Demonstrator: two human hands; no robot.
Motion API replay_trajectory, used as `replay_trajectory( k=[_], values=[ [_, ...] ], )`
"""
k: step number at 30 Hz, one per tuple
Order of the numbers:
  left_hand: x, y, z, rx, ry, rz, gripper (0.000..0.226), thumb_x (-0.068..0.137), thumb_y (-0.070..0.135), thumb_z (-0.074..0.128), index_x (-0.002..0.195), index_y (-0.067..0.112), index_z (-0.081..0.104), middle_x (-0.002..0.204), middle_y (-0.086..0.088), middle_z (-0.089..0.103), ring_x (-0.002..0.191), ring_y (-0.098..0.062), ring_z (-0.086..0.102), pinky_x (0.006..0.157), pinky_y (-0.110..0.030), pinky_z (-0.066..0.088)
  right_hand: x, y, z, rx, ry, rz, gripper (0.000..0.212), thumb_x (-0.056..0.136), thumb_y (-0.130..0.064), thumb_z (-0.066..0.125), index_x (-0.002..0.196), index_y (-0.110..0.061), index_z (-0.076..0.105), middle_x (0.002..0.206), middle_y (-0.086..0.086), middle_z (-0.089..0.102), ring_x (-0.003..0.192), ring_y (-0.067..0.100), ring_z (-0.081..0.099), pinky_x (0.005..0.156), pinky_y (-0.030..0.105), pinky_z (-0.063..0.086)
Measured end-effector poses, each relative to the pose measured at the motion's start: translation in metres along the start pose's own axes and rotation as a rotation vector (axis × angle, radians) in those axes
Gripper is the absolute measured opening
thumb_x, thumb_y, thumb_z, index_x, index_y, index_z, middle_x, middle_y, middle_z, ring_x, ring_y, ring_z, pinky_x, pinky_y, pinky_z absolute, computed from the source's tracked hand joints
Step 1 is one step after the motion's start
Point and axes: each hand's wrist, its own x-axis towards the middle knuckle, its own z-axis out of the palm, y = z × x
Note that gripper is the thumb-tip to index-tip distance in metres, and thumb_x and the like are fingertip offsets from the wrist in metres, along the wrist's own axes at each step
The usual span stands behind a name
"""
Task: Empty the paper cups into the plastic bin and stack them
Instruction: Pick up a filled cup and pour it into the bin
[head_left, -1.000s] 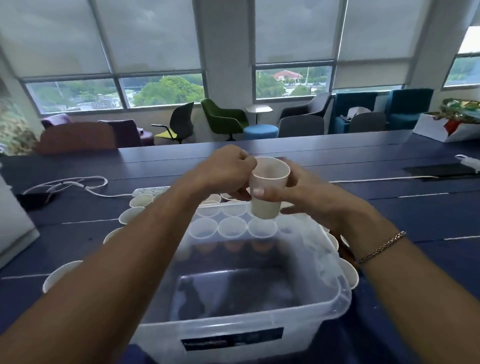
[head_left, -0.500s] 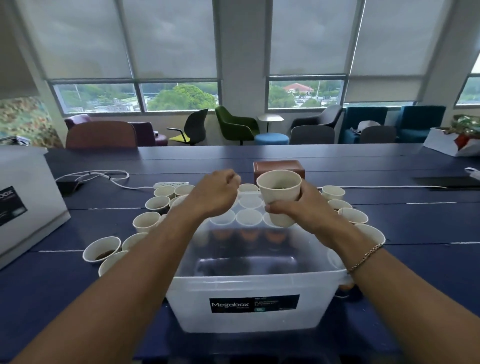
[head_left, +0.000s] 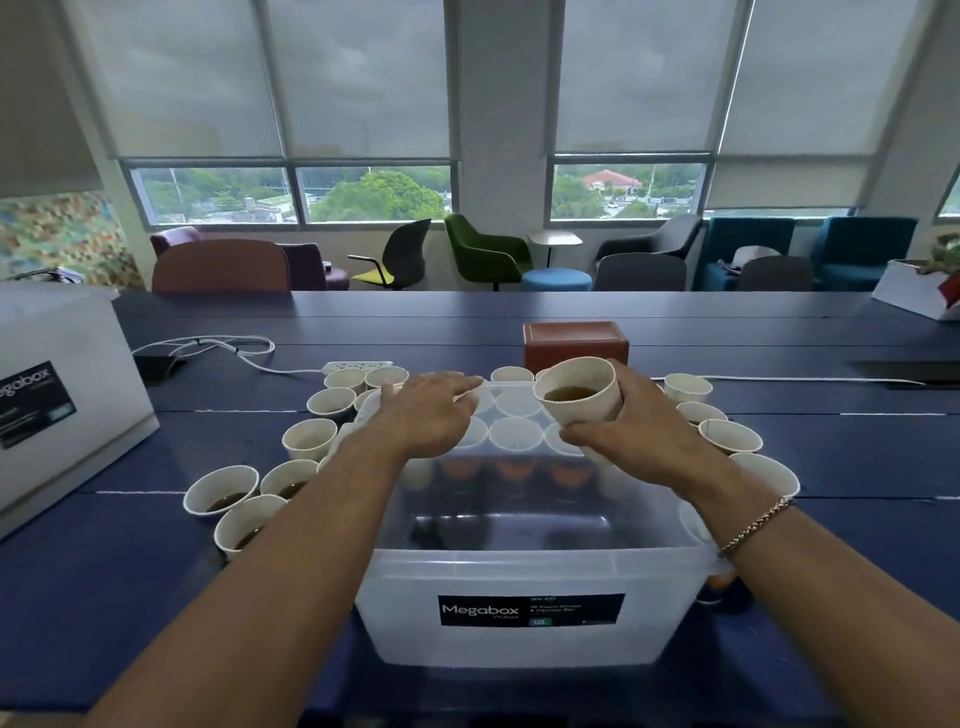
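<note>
— What is held above the plastic bin?
— A paper cup of brown liquid is gripped, tilted, by the right hand.
— And the left hand?
— It is spread flat, empty, over the bin's far edge on the bench.

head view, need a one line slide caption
Right hand tilts a paper cup of brown liquid over the clear plastic bin; left hand reaches toward other cups.

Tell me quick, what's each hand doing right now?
Left hand: open, fingers spread, holding nothing, over the far rim of the bin.
Right hand: closed on a cup with brown liquid in it.
</note>
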Motion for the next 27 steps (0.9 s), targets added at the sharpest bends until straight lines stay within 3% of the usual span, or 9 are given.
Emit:
replay_trajectory(
  k=[8, 15, 27],
  values=[
    [0.005, -0.002, 0.005, 0.033, -0.011, -0.004, 0.044, 0.105, 0.045, 0.029, 0.148, 0.042, 0.035, 0.160, 0.011, 0.028, 0.148, -0.021, 0.021, 0.117, -0.064, 0.011, 0.004, 0.015, 0.003, -0.254, -0.023, -0.005, 0.057, 0.070, -0.029, 0.079, 0.119, -0.031, 0.051, 0.109, -0.010, 0.063, 0.097, 0.016, 0.058, 0.086, 0.039, 0.050],
    [0.004, -0.001, 0.006, 0.050, -0.013, -0.014, 0.044, 0.105, 0.046, 0.029, 0.149, 0.043, 0.033, 0.161, 0.010, 0.024, 0.149, -0.023, 0.018, 0.117, -0.064, 0.007, 0.003, 0.015, 0.005, -0.364, -0.039, -0.037, 0.050, 0.066, -0.034, 0.076, 0.109, -0.035, 0.050, 0.101, -0.010, 0.064, 0.091, 0.018, 0.060, 0.081, 0.040, 0.052],
    [0.000, 0.002, 0.004, 0.066, -0.022, -0.015, 0.045, 0.105, 0.047, 0.029, 0.150, 0.043, 0.030, 0.162, 0.009, 0.022, 0.151, -0.023, 0.015, 0.118, -0.064, 0.004, 0.002, 0.013, 0.006, -0.496, 0.081, -0.061, 0.056, 0.074, -0.042, 0.078, 0.119, -0.034, 0.045, 0.113, -0.011, 0.062, 0.091, 0.012, 0.056, 0.076, 0.034, 0.051]
  ],
)
